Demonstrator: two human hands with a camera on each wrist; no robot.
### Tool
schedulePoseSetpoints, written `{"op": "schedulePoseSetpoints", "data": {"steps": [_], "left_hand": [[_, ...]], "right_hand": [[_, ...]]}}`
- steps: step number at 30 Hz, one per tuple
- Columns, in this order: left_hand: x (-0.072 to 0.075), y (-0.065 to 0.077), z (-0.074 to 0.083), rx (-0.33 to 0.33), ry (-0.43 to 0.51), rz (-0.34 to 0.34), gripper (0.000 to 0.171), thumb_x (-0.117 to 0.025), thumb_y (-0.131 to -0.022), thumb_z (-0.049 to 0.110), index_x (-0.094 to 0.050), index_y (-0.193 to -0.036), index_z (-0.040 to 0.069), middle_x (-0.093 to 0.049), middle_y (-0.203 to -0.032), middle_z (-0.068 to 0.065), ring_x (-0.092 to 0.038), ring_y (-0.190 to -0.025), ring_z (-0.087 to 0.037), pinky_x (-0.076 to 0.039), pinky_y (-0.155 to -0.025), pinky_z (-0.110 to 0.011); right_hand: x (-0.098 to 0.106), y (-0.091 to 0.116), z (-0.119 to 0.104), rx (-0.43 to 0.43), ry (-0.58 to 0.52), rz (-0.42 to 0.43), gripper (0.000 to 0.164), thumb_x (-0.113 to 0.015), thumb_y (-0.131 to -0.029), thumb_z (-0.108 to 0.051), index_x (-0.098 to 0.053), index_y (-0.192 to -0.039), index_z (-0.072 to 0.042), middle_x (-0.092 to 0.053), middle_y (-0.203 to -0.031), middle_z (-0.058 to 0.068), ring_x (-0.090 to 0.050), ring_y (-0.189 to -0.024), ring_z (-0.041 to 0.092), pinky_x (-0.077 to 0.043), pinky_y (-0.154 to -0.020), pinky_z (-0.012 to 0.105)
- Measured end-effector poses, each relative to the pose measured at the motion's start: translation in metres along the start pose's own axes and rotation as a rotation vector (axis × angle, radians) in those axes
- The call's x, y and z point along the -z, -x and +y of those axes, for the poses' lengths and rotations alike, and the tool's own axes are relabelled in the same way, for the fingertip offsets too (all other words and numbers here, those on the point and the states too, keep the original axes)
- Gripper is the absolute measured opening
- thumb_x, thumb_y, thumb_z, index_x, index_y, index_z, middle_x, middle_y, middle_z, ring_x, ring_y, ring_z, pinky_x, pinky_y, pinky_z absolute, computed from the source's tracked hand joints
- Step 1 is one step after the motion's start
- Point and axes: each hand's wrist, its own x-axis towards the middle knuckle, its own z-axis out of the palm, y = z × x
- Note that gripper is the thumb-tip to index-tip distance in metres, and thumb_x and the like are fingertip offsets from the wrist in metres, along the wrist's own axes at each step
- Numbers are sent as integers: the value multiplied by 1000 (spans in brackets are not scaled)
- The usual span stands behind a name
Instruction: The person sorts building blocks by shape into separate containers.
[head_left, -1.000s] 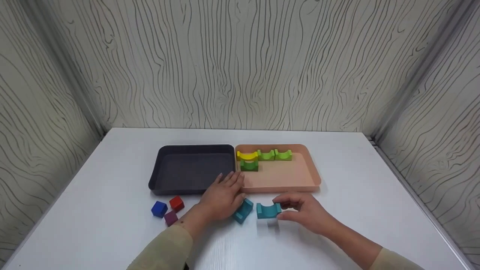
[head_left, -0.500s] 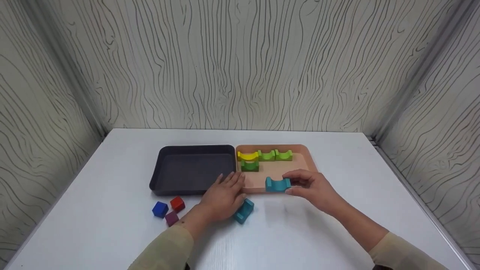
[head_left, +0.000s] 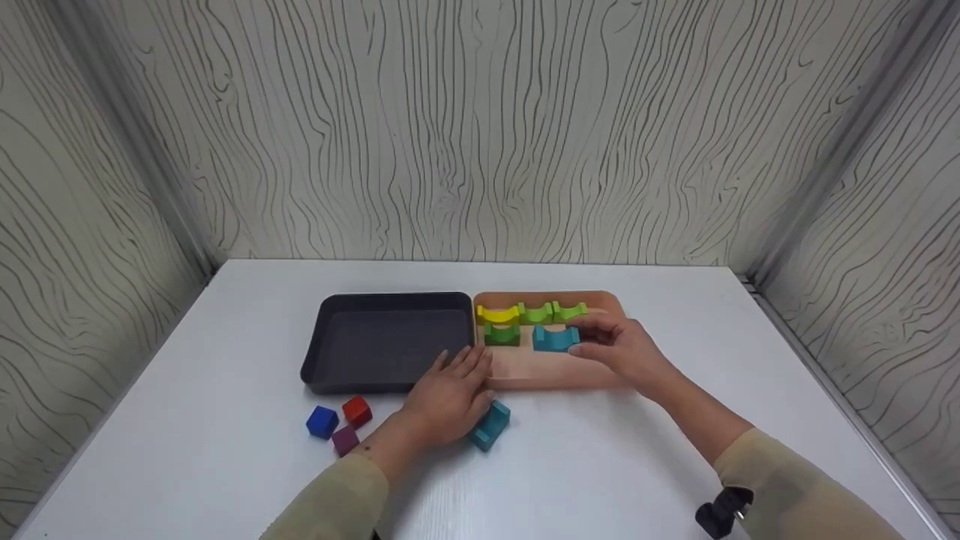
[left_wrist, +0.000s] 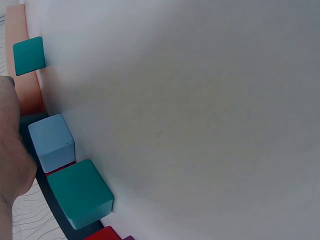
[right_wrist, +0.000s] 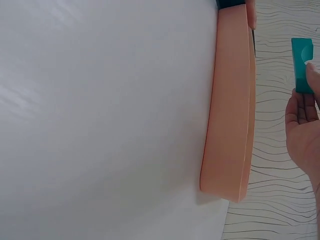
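My right hand (head_left: 628, 354) pinches a teal arch-cut block (head_left: 555, 340) by its right end, over the peach tray (head_left: 559, 379). The same block (right_wrist: 301, 65) shows between thumb and fingers in the right wrist view. A dark green arch block (head_left: 502, 335) sits just left of it; behind stand a yellow one (head_left: 497, 315) and two lime ones (head_left: 553, 313). My left hand (head_left: 448, 401) lies with straight fingers at the near edge where the two trays meet. Beside its thumb, a second teal arch block (head_left: 491, 425) rests tilted on the table, partly hidden by the hand.
A dark grey tray (head_left: 386, 341) adjoins the peach one on the left. In front of it lie blue (head_left: 322, 422), red (head_left: 357, 411) and purple (head_left: 346, 440) cubes. The left wrist view also has a light blue block (left_wrist: 51, 140) and a green block (left_wrist: 81, 192).
My right hand has carried the teal arch block from above the table in front, forward over the peach tray, beside the dark green block. The left hand has stayed in place.
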Motion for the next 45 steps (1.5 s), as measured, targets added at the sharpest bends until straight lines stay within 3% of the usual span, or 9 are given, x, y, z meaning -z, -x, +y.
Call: {"op": "schedulePoseSetpoints", "data": {"steps": [10, 23, 32, 38, 45], "left_hand": [[0, 2, 0, 5, 19, -3, 68, -40, -113, 48, -25, -170, 14, -23, -176, -4, -23, -161, -27, -15, -129, -56], [2, 0, 1, 7, 16, -4, 69, -41, -113, 48, -25, -170, 14, -24, -175, -3, -23, -161, -26, -16, -129, -56], [1, -1, 0, 10, 11, -5, 68, -41, -113, 48, -25, -170, 14, -23, -176, -3, -22, -161, -26, -16, -129, -55], [0, -2, -1, 8, 17, 1, 67, -40, -113, 47, -27, -170, 14, -24, -175, -4, -23, -161, -26, -17, -129, -55], [0, 0, 1, 11, 22, -7, 69, -41, -113, 49, -25, -170, 16, -23, -176, -2, -22, -161, -25, -16, -129, -56]], "right_hand": [[5, -27, 17, -48, 45, 42, 41, -82, -96, -18, -73, -135, -15, -67, -134, 9, -62, -121, 25, -55, -96, 24], [7, -43, 32, -94, 145, 48, 49, -80, -96, -15, -68, -143, -10, -65, -140, 9, -59, -129, 28, -48, -112, 46], [3, -52, 37, -139, 165, 59, 48, -79, -96, -7, -68, -143, -8, -58, -147, 12, -53, -133, 30, -45, -115, 48], [-3, -59, 40, -87, 156, 34, 39, -75, -96, 1, -74, -134, -7, -64, -143, 14, -56, -133, 32, -47, -115, 49], [-7, -62, 45, -118, 213, 41, 39, -79, -95, -3, -75, -133, -8, -64, -140, 11, -54, -129, 30, -48, -113, 48]]}}
